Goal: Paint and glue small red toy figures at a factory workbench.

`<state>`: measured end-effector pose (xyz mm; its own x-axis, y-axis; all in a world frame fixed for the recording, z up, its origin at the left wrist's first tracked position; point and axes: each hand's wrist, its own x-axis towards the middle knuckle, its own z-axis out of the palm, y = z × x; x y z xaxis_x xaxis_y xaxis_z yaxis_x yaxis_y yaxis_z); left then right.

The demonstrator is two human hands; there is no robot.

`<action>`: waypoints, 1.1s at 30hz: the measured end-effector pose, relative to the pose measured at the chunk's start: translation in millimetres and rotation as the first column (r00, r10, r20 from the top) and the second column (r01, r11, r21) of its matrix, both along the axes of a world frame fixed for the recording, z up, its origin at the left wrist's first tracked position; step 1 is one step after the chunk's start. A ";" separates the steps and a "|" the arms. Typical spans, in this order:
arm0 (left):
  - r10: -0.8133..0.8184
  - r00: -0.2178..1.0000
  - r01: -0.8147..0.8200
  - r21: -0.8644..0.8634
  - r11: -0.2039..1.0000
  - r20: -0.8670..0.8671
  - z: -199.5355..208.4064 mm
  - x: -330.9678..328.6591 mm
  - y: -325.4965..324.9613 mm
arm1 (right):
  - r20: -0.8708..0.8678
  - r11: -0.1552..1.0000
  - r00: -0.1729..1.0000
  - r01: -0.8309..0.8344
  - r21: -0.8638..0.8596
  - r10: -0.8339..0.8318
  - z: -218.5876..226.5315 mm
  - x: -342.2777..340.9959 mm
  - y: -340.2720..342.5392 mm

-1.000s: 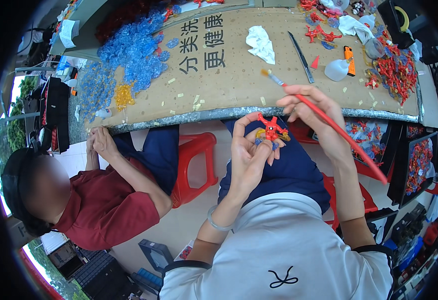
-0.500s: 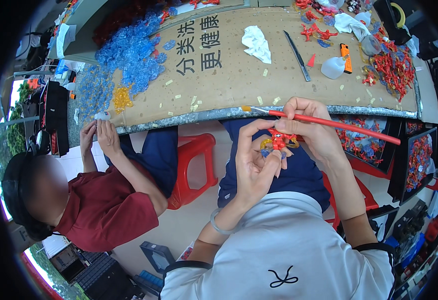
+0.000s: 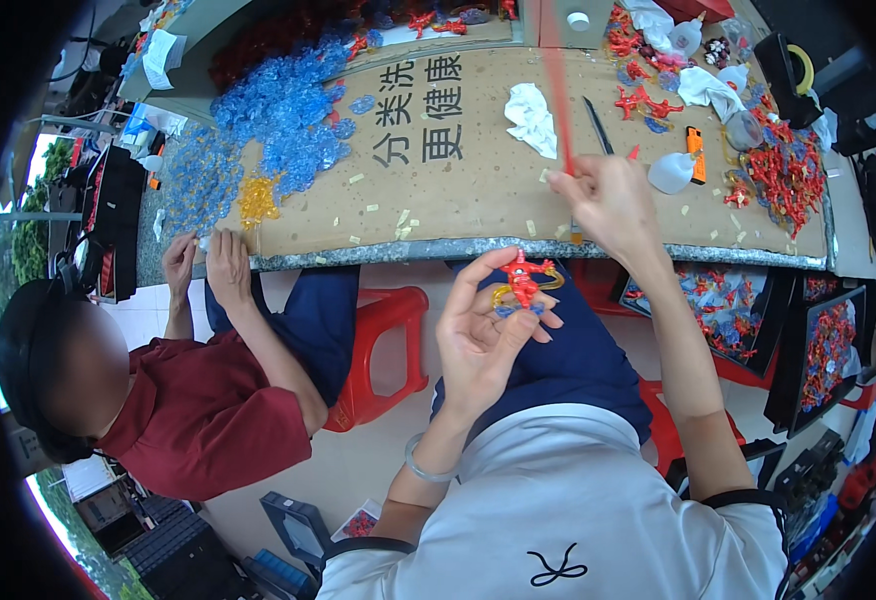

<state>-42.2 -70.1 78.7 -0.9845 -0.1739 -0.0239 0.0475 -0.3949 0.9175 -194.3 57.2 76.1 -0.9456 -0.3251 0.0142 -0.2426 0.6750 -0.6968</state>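
Observation:
My left hand point(image 3: 480, 335) is closed around the base of a small toy figure point(image 3: 522, 284), red with clear yellow and blue parts, held above my lap. My right hand point(image 3: 613, 205) pinches a red-handled paintbrush point(image 3: 563, 110) over the front edge of the table. The brush stands almost upright, its handle blurred and its yellowish bristles pointing down at the edge. Between brush and figure there is a gap. A slim dark tool point(image 3: 598, 125) and a crumpled white tissue point(image 3: 531, 122) lie beyond my right hand.
A white squeeze bottle point(image 3: 671, 172) and an orange pack point(image 3: 696, 155) lie on the cardboard-covered table point(image 3: 358, 215). Red figures point(image 3: 783, 165) heap up at right; clear blue pieces point(image 3: 283, 130) at left. A co-worker point(image 3: 218, 400) sits left beside a red stool point(image 3: 388, 340).
My right hand has carried the paintbrush away from the figure, up to the table edge, turning it from nearly level to upright. My left hand has shifted slightly left with the figure.

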 end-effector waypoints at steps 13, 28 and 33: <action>0.015 0.999 -0.015 -0.021 1.000 0.029 -20.1 -6.9 -2.6 | -0.481 0.804 0.648 0.425 -0.416 -0.591 -60.5 9.7 55.8; -0.064 0.996 0.068 -0.058 0.996 0.060 -18.3 -6.9 -3.2 | 0.094 0.765 0.981 0.192 -0.615 -0.171 -16.4 62.6 62.0; -0.037 0.999 0.043 -0.176 0.983 0.036 -13.0 -10.7 -0.5 | -0.094 0.898 0.995 -0.007 -0.439 -0.038 6.0 99.6 63.2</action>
<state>-52.9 -70.7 65.7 -0.9900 -0.1385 -0.0279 0.0044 -0.2272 0.9738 -94.7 120.3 82.0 -0.9371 -0.2496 0.2441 -0.3163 0.3110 -0.8962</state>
